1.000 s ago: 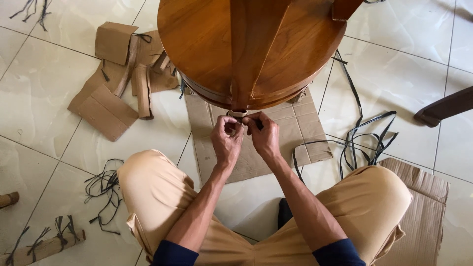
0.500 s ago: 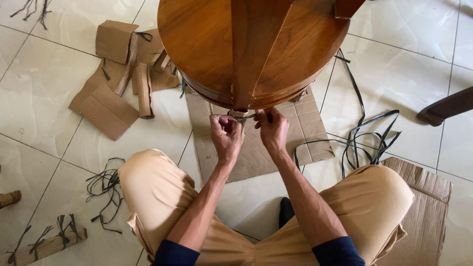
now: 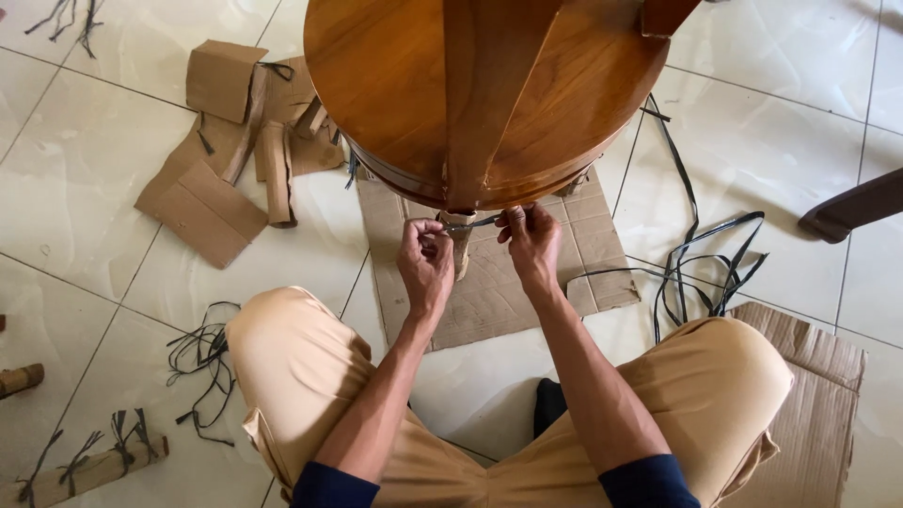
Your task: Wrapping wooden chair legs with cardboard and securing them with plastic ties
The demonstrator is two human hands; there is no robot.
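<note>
Under table edge [image 3: 489,183], both hands [image 3: 428,263] [image 3: 533,246] pinching black strap [image 3: 473,224], taut

The upper centre of the frame is blocked by the round wooden table [image 3: 489,94]. Just below its edge, the left hand [image 3: 425,263] and right hand [image 3: 532,246] are hemmed in. Bare tile [image 3: 66,216] is left at left, bounded by cardboard scraps [image 3: 221,150] above and black straps [image 3: 202,362] below; more straps [image 3: 701,263] are strewn at right.

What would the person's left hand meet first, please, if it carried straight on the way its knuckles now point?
Most likely the cardboard-wrapped leg under the round wooden table. The left hand points up and slightly right, and the wrap sits just beyond its fingertips; depth from above is hard to judge, so it may already touch.
</note>
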